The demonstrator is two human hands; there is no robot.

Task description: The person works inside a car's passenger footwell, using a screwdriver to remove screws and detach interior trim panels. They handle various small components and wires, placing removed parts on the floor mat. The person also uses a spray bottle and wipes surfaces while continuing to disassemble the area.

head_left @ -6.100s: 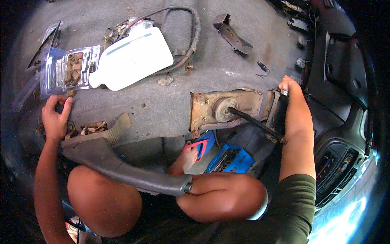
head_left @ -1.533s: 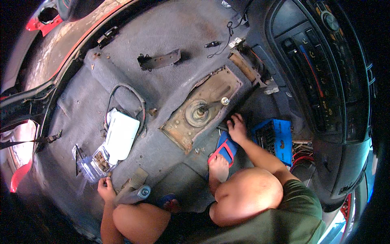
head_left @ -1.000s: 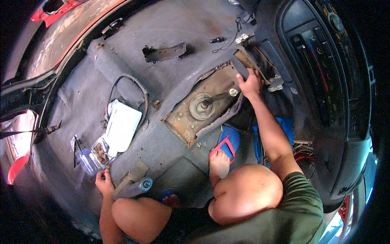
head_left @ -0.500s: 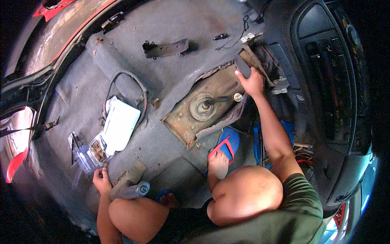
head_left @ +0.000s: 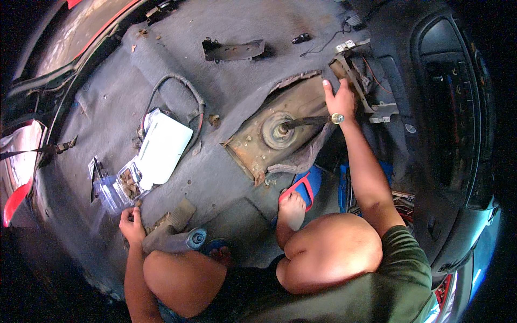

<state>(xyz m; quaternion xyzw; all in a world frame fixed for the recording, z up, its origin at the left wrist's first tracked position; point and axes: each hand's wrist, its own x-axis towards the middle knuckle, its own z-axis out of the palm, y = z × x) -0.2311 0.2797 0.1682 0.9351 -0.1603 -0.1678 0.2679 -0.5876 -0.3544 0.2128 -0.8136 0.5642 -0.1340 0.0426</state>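
Where carpet [head_left: 231, 91] gapes, right hand [head_left: 341, 101] meets its edge.

From the head, a fisheye looks down past the knees [head_left: 334, 253] onto carpet [head_left: 231, 83], its dark rim hardly readable.

On the car floor [head_left: 231, 21]: one dark metal bracket [head_left: 234, 51], toward the far edge; one black plug [head_left: 301, 38], toward the dashboard [head_left: 441, 48] edge; one white container [head_left: 164, 148], a sheathed cable [head_left: 201, 101] arching beside it; one blue case [head_left: 343, 185], dashboard side.
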